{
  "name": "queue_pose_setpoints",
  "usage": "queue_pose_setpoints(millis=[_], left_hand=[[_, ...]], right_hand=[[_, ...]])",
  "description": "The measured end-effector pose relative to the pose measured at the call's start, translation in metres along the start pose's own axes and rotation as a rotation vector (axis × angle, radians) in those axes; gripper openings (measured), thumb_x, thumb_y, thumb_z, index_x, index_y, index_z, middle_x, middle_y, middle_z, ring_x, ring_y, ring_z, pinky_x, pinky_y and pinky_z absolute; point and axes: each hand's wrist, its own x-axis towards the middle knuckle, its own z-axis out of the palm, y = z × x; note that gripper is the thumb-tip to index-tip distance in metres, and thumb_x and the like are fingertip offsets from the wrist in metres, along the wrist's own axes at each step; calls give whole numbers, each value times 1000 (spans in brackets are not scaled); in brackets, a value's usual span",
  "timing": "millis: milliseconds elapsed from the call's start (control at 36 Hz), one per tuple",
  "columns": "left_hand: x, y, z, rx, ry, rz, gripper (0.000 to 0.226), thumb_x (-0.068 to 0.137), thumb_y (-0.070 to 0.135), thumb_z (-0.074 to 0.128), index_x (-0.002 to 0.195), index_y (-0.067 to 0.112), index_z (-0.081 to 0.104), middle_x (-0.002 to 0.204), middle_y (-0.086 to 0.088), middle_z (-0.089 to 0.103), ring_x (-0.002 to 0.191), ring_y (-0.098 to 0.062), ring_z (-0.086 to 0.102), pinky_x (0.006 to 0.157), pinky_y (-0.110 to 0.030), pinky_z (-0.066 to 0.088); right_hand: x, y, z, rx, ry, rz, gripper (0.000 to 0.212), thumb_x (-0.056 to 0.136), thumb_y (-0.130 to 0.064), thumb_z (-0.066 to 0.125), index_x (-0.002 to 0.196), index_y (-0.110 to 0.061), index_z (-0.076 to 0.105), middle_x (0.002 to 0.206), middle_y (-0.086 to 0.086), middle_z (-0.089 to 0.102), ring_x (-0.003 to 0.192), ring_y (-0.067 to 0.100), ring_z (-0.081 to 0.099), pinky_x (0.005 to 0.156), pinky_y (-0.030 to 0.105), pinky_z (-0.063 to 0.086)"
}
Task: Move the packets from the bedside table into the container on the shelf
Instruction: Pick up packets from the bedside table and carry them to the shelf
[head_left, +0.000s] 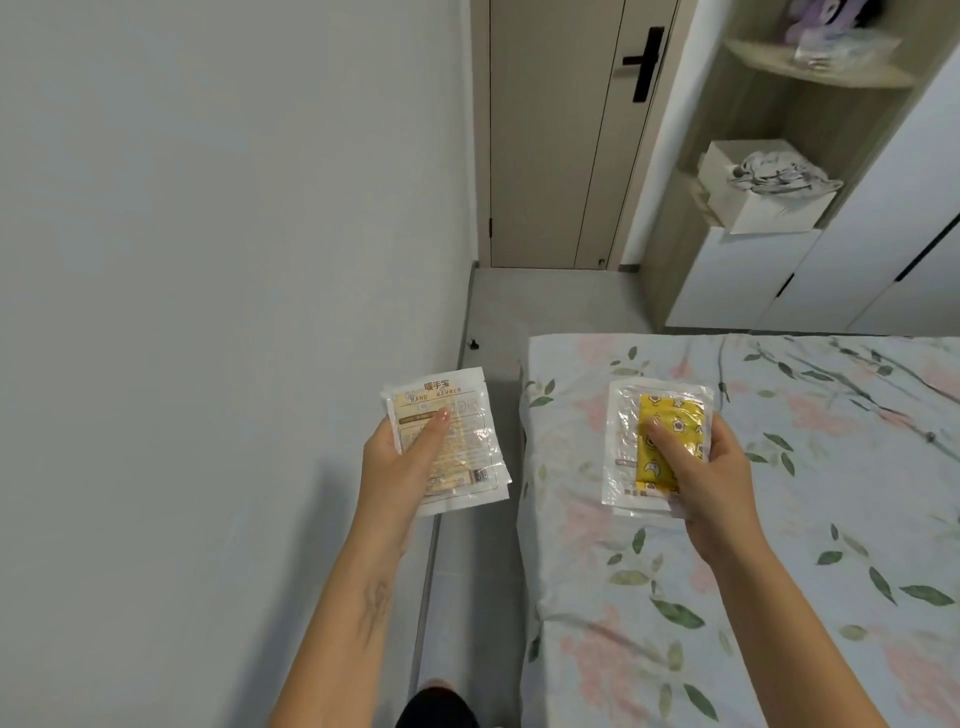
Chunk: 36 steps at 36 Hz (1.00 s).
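Walking beside the bed (779, 519), the left hand (397, 462) pinches stacked hand-warmer packets (457, 447) and the right hand (711, 467) grips a yellow packet (662, 441); slick wrappers could slip before reaching the shelf box (763, 208).

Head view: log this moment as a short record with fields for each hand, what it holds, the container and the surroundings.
left hand: grips a stack of clear hand warmer packets, printed side up
right hand: grips clear packets with a yellow patterned pouch on top
container: white box on the shelf, crumpled cloth inside
shelf: open unit ahead right, beside the door
bed: floral sheet, under the right hand
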Motion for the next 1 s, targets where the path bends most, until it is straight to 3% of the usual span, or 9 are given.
queue_pose_setpoints(millis=[250,472,611,750,889,1000], left_hand=[[174,35,49,-2,-29,18,6,89,19,65,91,24,66,76,12,74,69,-4,71,58,-21,57],[342,52,88,-29,-49,-1,7,89,18,64,95,22,67,83,8,75,74,-9,72,59,-24,57],[442,74,125,-63,-41,0,7,89,18,64,94,23,67,82,8,75,73,-8,72,57,-23,56],[510,98,165,-25,-112,-6,7,90,19,64,94,23,67,78,11,75,72,-6,72,56,-21,55],[570,116,193,-12,-156,4,7,90,20,64,94,24,67,79,12,75,71,-6,72,55,-19,54],[620,123,206,-10,-147,11,7,90,19,64,95,23,67,80,9,75,72,-7,72,54,-20,54]], right_hand=[[131,-21,65,29,25,-16,21,83,-19,68,98,-31,59,95,-4,69,80,13,70,55,22,58],[285,-48,148,75,17,-67,17,84,-16,69,97,-23,63,91,0,72,69,9,71,54,24,57],[381,-76,186,111,19,-89,21,83,-16,69,99,-28,62,82,-7,73,68,9,72,53,25,57],[442,-96,203,148,67,-94,18,84,-17,69,96,-29,63,87,-4,72,72,11,72,57,28,59],[496,-109,224,187,96,-64,25,83,-18,69,107,-21,62,92,1,72,73,13,71,55,25,56],[553,-116,251,178,83,-59,16,83,-13,69,97,-20,64,89,3,71,69,12,71,55,26,56]])
